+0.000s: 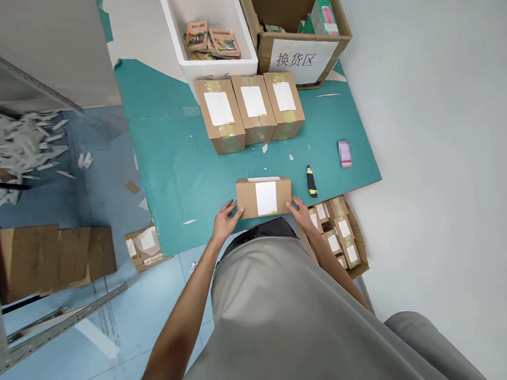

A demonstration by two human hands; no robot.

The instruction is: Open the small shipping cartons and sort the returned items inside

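A small brown cardboard box [248, 199] with a white label [266, 198] lies near the front edge of the green-topped table [169, 161]. My left hand [226, 219] grips its left end, thumb on the near face and fingers at the side. At the opposite end my right hand [301, 211] holds it the same way. Right of the box is a black and yellow utility knife [311, 182]. Beyond it, three taped cardboard boxes [254, 112] with white labels stand side by side.
At the back are a white foam bin [221, 69] holding booklets and a large carton [305, 59] with a handwritten sign. A pink-purple packet [345, 153] lies at right. Below the table's right edge, an open carton [361, 246] holds several labelled boxes. Cartons [54, 262] stand at left.
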